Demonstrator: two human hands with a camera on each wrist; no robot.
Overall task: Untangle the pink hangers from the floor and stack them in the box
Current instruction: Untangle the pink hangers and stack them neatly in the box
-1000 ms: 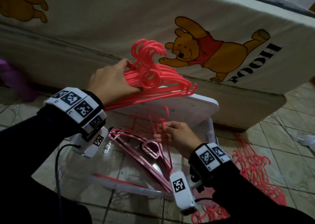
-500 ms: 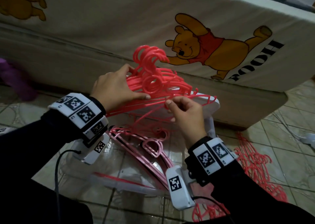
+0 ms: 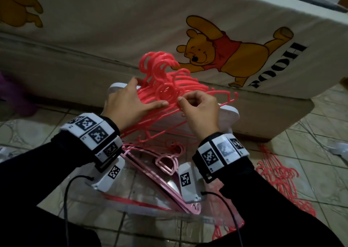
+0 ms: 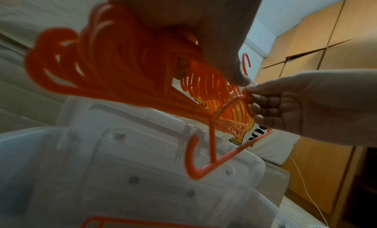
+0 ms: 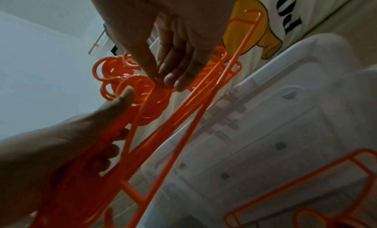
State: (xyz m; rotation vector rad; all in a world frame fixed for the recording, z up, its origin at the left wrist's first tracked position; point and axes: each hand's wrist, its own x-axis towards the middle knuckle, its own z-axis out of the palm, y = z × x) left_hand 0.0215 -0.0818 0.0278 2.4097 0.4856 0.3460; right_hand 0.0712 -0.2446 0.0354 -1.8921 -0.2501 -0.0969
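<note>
My left hand (image 3: 130,103) grips a thick bundle of bright pink hangers (image 3: 165,85) above the clear plastic box (image 3: 143,207), their hooks fanned upward. My right hand (image 3: 197,107) pinches the neck of one thin hanger (image 4: 224,118) against the right side of that bundle. In the wrist views the bundle (image 5: 142,92) looks orange, and the right fingertips (image 5: 171,81) press on its rings. Paler pink hangers (image 3: 165,164) lie inside the box below both wrists.
The box's white lid (image 3: 226,113) leans behind the hands against a mattress with a bear print (image 3: 222,54). More tangled pink hangers (image 3: 278,179) lie on the tiled floor at the right. A white cable (image 3: 320,133) runs across the tiles there.
My right hand rose from inside the box with a single hanger and brought it up against the bundle. The left hand and its bundle lowered slightly toward the lid.
</note>
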